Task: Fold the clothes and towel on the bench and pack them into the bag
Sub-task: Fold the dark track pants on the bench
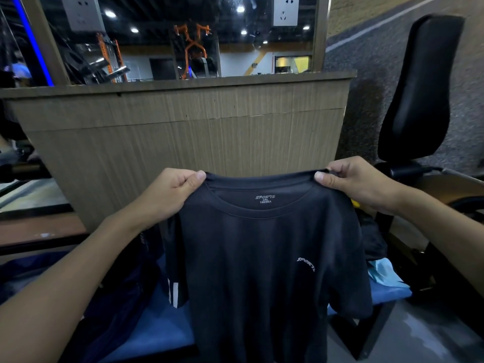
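Note:
A dark navy T-shirt (256, 258) with a white "SPORTS" print hangs in the air in front of me, its front facing me. My left hand (170, 192) pinches its left shoulder beside the collar. My right hand (358, 182) pinches the right shoulder. The shirt hangs down over a blue padded bench (157, 328). A dark blue bag (117, 297) sits on the bench at lower left, partly hidden by my left forearm. A light blue cloth (385, 273) lies on the bench's right end, with dark fabric (372, 237) behind it.
A wood-panelled wall (183, 132) with a mirror above it stands right behind the bench. A black padded gym seat (419, 87) on a frame is at the right. Grey floor (432, 323) shows at lower right.

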